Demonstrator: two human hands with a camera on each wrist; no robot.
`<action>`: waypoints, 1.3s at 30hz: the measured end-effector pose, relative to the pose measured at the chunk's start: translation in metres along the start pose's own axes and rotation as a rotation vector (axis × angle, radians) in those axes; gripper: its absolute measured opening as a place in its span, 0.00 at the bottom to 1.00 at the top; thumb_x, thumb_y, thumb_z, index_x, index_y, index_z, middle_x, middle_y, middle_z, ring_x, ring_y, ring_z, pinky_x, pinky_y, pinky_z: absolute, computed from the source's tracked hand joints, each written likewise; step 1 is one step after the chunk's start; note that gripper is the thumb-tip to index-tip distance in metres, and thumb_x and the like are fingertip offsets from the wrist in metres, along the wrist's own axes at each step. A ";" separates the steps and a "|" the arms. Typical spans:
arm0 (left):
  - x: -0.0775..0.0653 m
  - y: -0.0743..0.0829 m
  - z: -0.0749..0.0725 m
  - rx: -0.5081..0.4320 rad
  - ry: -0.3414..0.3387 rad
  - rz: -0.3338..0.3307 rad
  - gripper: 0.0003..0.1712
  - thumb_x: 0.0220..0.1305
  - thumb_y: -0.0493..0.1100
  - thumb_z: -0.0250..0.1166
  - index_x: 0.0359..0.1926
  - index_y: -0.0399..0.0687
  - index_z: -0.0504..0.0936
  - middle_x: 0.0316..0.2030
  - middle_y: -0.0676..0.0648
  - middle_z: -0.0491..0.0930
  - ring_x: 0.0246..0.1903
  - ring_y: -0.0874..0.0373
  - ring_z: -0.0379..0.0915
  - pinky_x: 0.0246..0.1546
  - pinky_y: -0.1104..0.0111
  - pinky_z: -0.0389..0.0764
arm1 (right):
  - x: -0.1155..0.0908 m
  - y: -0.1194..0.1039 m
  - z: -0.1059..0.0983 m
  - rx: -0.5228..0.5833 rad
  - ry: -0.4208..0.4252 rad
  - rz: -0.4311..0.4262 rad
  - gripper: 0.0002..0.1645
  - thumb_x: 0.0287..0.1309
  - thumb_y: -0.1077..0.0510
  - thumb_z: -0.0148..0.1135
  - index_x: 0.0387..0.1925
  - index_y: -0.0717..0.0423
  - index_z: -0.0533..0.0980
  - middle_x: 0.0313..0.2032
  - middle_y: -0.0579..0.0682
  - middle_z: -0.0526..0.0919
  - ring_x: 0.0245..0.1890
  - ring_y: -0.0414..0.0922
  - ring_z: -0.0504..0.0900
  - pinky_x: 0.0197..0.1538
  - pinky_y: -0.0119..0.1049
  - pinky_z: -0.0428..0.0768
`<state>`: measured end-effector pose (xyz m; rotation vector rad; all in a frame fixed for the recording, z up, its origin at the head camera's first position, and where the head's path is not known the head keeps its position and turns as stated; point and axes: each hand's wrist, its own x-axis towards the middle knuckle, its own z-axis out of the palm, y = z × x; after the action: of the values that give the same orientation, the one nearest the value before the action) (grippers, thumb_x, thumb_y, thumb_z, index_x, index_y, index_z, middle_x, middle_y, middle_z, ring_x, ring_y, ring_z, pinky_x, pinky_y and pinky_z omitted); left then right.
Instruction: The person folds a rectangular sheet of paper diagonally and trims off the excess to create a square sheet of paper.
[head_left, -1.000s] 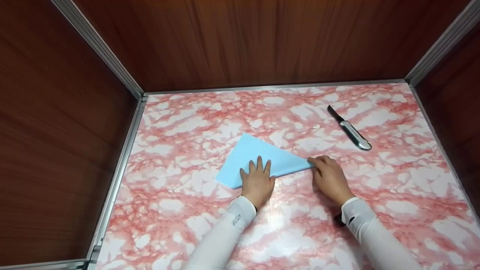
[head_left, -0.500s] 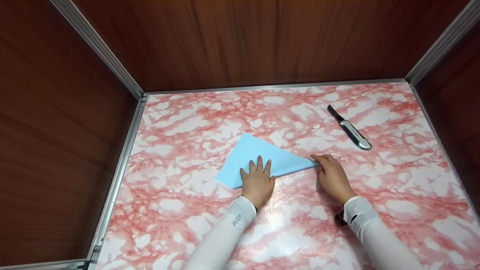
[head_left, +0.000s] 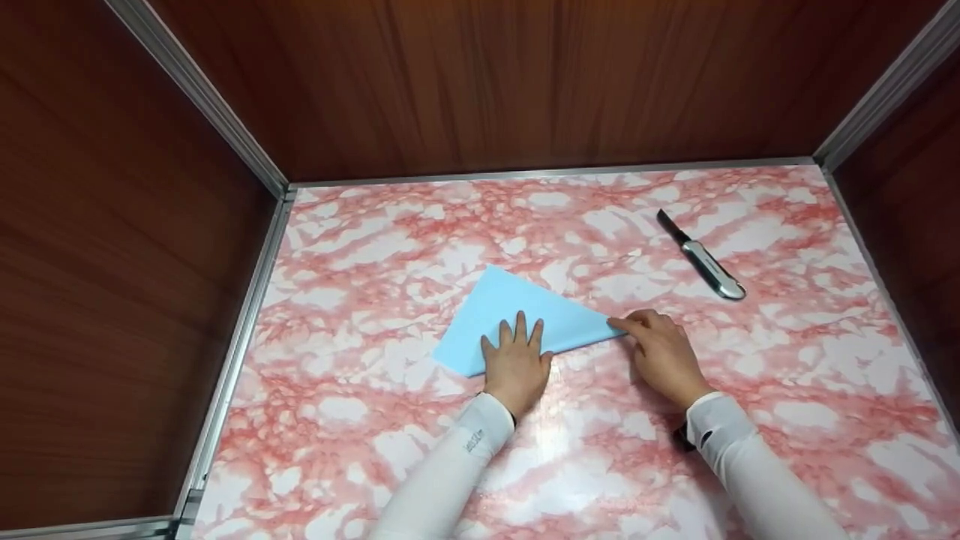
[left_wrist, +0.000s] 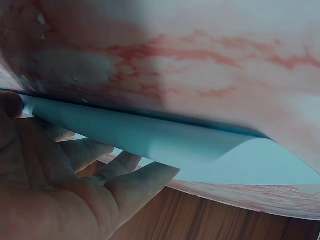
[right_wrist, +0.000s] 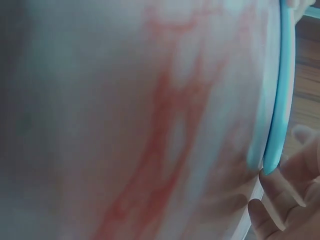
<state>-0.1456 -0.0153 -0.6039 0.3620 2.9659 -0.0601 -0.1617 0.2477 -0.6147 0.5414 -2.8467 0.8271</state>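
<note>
A folded sheet of light blue paper (head_left: 555, 307) lies on the table, its long folded edge facing me and narrowing to a point at the right. My left hand (head_left: 516, 367) rests flat on it with fingers spread. In the left wrist view the near edge of the paper (left_wrist: 150, 140) shows as a rounded, rolled fold beside that hand. My right hand (head_left: 664, 356) pinches the narrow right corner, forefinger on top and thumb by the near edge. The very tip is hidden by the fingers in the head view.
A utility knife (head_left: 705, 262) with its black blade out lies at the back right, beyond my right hand. The table (head_left: 360, 300) has a red-and-white marbled top. Dark wooden walls (head_left: 525, 82) with metal trim enclose its back and sides.
My right hand slid slightly right along the paper's corner, then back left onto it. The left hand and the paper have stayed in place.
</note>
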 end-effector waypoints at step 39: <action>0.005 -0.003 -0.001 0.095 0.018 0.012 0.31 0.83 0.61 0.38 0.81 0.66 0.57 0.78 0.48 0.57 0.71 0.45 0.60 0.56 0.42 0.75 | -0.002 0.001 0.001 -0.051 0.013 -0.069 0.21 0.70 0.66 0.57 0.60 0.51 0.82 0.52 0.56 0.78 0.51 0.58 0.76 0.51 0.57 0.70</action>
<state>-0.1511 -0.0166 -0.6037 0.3943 2.9856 -0.1985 -0.1599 0.2481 -0.6164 0.6211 -2.8110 0.7414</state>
